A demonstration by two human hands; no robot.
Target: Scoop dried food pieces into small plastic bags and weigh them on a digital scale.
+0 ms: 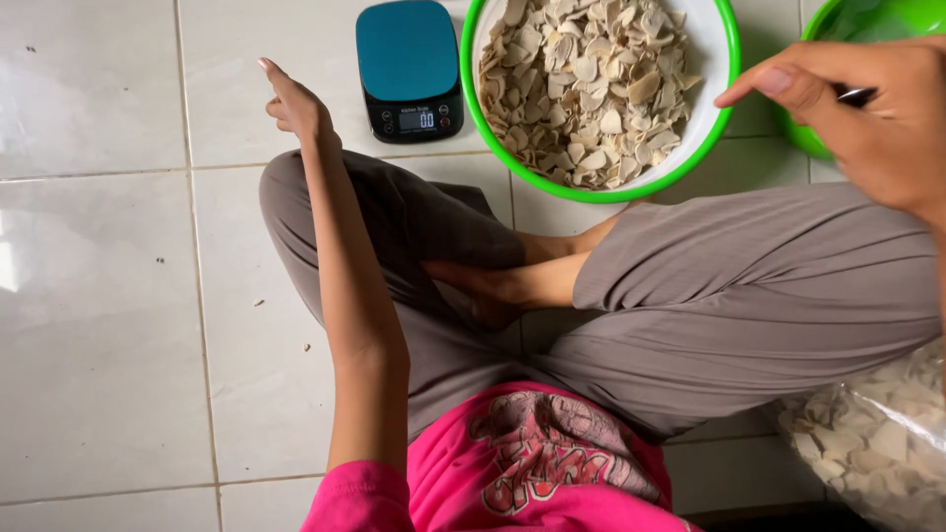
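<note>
I sit cross-legged on a white tiled floor. My left hand (293,103) reaches forward past my left knee, fingers loosely curled with one pointing out, holding nothing; it is just left of a small kitchen scale (409,69) with a teal top. My right hand (867,118) hovers at the upper right, closed on a dark thin handle (855,97) whose far end is hidden. It is beside a white bowl with a green rim (729,69) full of pale dried chips (586,89).
A second green bowl (867,20) stands at the top right, partly behind my right hand. A clear plastic bag of the same pale chips (872,443) lies by my right thigh. Bare floor tiles (99,296) stretch to the left.
</note>
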